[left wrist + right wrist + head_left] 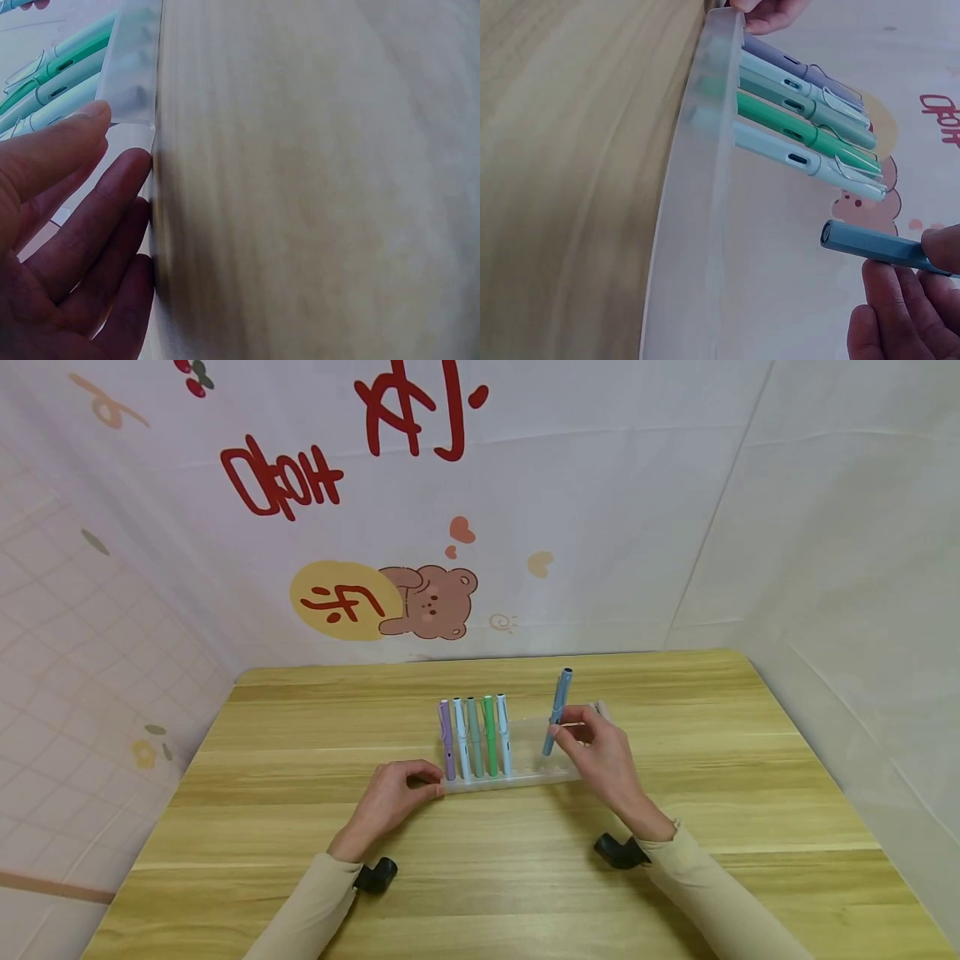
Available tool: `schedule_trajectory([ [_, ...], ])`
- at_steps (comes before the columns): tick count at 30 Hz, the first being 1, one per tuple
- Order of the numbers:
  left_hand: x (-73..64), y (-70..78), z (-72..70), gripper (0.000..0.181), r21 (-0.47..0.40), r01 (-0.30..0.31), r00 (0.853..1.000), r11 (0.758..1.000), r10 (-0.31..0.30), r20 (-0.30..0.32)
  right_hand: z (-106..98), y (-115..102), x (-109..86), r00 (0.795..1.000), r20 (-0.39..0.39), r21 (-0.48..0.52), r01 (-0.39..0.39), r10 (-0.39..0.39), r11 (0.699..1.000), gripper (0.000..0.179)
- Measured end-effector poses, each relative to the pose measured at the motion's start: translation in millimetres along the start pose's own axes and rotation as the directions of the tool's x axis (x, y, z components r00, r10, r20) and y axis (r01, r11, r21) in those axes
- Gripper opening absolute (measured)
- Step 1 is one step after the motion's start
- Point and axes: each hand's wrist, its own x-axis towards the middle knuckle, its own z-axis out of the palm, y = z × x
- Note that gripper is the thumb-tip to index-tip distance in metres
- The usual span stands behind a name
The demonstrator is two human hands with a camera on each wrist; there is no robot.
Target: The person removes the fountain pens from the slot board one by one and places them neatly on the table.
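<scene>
Five pens [490, 735] stood in the holder's [536, 779] left part — that share looked done. A blue pen [560, 693] was out, unseated — right hand [603, 756] pinched it over the holder's right part; left hand [393, 793] gripped the holder's left end.

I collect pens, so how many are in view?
6: five pens stand side by side in the clear holder, one blue pen is in the right hand, which may hide others.
</scene>
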Motion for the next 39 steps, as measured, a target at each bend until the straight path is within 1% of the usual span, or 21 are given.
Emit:
schedule_trajectory([
  [6,-0.1,-0.4,-0.1,0.009,-0.004,-0.009,1.0,1.0,0.01,0.003,-9,2,-1.1,1.0,-0.017,-0.022,-0.016,0.016,1.0,0.021],
  [17,-0.9,-1.0,0.8,0.009,-0.004,0.002,1.0,1.0,-0.002,-0.007,-27,5,-2.8,0.998,-0.056,-0.058,-0.032,0.029,0.998,0.024],
  [23,-0.9,-0.7,1.0,0.009,-0.005,0.005,1.0,1.0,-0.005,-0.009,-39,11,-2.3,0.996,-0.092,-0.079,-0.025,0.018,0.997,0.023],
  [28,-1.0,-1.1,0.7,0.009,-0.006,0.001,1.0,1.0,-0.001,-0.007,-49,17,-1.7,0.993,-0.117,-0.094,-0.043,0.032,0.995,0.025],
  [33,-0.8,-0.6,0.4,0.009,-0.009,-0.002,1.0,1.0,0.002,-0.007,-58,23,-1.9,0.991,-0.13,-0.092,-0.042,0.03,0.995,0.027],
  [39,-0.7,0.4,0.1,0.009,-0.013,0.001,1.0,1.0,-0.001,-0.006,-66,27,-1.9,0.99,-0.14,-0.116,-0.043,0.027,0.992,0.027],
])
